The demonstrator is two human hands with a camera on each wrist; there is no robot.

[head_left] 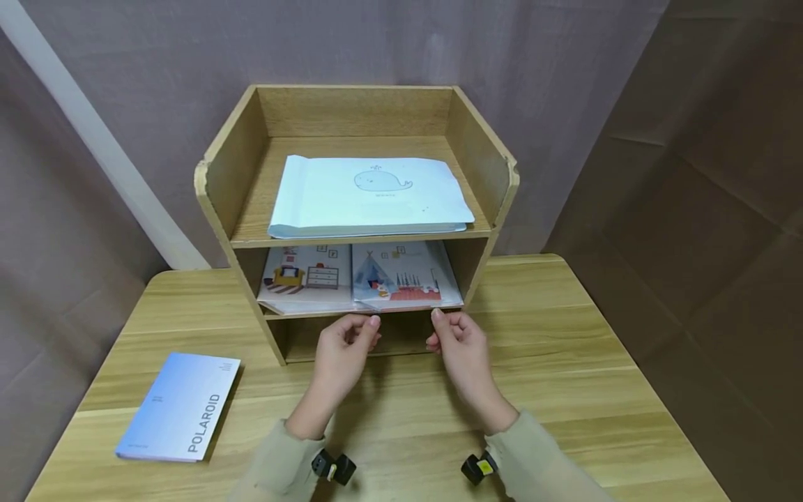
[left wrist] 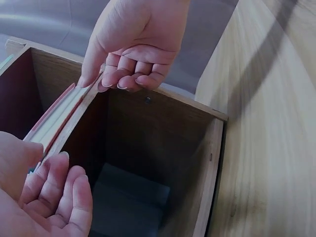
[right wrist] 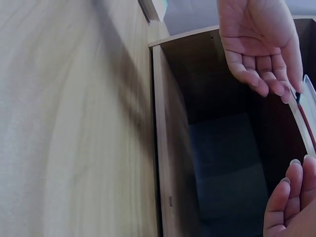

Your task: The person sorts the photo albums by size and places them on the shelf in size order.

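A picture book (head_left: 408,279), with a teepee and a room with furniture on its face, lies on the middle shelf of a wooden desk rack (head_left: 357,111). My left hand (head_left: 341,355) and right hand (head_left: 465,352) are at the front edge of that shelf, a short way apart. In the left wrist view, the right thumb touches the book's page edge (left wrist: 59,116), its fingers loosely bent below the board. There the left hand (left wrist: 44,202) has its thumb at the same edge, fingers bent and nothing inside them.
On the top shelf lies a pale whale-print book (head_left: 370,199). To the left, a blue book marked POLAROID (head_left: 182,408) lies on the wooden table (head_left: 577,390). The rack's lower compartment (right wrist: 227,168) has a dark flat surface at its back. Grey curtain (head_left: 351,42) hangs behind.
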